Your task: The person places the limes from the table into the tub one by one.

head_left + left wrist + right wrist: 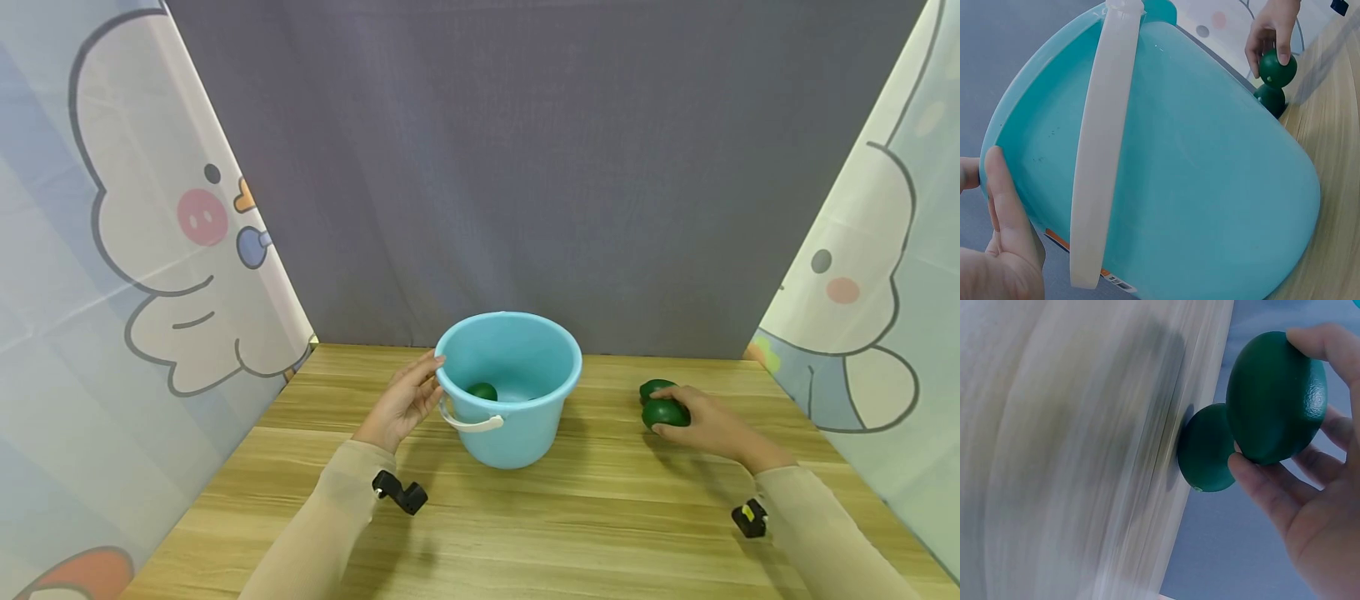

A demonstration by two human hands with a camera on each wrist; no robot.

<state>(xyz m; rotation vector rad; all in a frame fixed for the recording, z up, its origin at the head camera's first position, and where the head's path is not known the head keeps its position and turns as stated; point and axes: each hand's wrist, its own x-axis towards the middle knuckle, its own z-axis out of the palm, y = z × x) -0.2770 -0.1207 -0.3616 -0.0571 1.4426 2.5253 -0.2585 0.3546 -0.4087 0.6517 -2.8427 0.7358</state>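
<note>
A light blue bucket (pixel 504 433) stands upright on the table, its white handle (pixel 1100 144) hanging down on the near left side. My left hand (pixel 401 404) holds the bucket's rim at the left, thumb and fingers about the edge. Inside the bucket lies a dark green avocado (pixel 482 391); the rest of its floor is partly hidden. To the right, my right hand (pixel 708 425) pinches a smooth dark green avocado (pixel 1275 397) between thumb and fingertips, above the table. Just behind it, another avocado (pixel 1207 450) sits on the tabletop.
The wood-grain table (pixel 525 533) carries the bucket in its middle and the avocados on the right. A grey curtain (pixel 510 167) hangs along its back edge. Cartoon-printed cloths (pixel 150 250) hang at both sides. Black mounts (pixel 400 492) sit at both wrists.
</note>
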